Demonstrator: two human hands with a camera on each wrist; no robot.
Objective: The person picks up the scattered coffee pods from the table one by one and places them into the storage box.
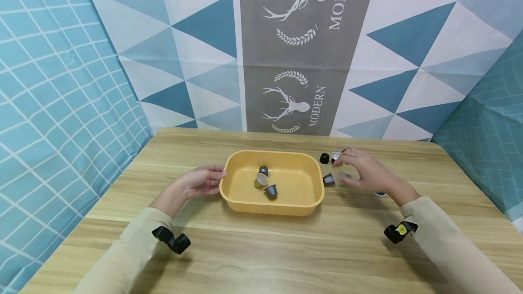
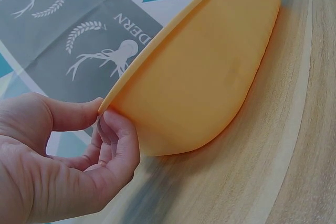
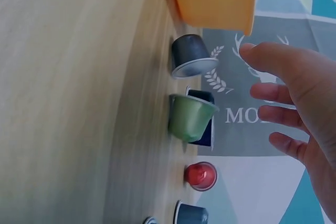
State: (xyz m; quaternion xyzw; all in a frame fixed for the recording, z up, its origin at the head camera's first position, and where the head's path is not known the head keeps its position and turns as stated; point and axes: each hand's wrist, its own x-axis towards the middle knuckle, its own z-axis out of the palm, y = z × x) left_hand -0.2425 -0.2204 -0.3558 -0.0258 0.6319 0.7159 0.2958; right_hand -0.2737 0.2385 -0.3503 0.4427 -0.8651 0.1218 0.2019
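Observation:
My left hand (image 1: 203,180) pinches the left rim of a yellow plastic basin (image 1: 274,210) between thumb and fingers, as the left wrist view shows closely. Inside the basin lie three coffee capsules, one pale green (image 1: 260,181) and two dark. Just right of the basin, my right hand (image 1: 369,172) hovers over more capsules, thumb and fingers apart and nothing between them. Nearest its fingertips in the right wrist view are a dark grey capsule (image 3: 190,52) and a green capsule (image 3: 190,119), with a dark one partly hidden behind the green.
Further along the wooden table (image 1: 261,253) lie a red capsule (image 3: 201,176) and a dark blue capsule (image 3: 190,214). A black capsule (image 1: 324,159) stands by the basin's back right corner. Patterned cloth (image 1: 204,49) hangs behind the table.

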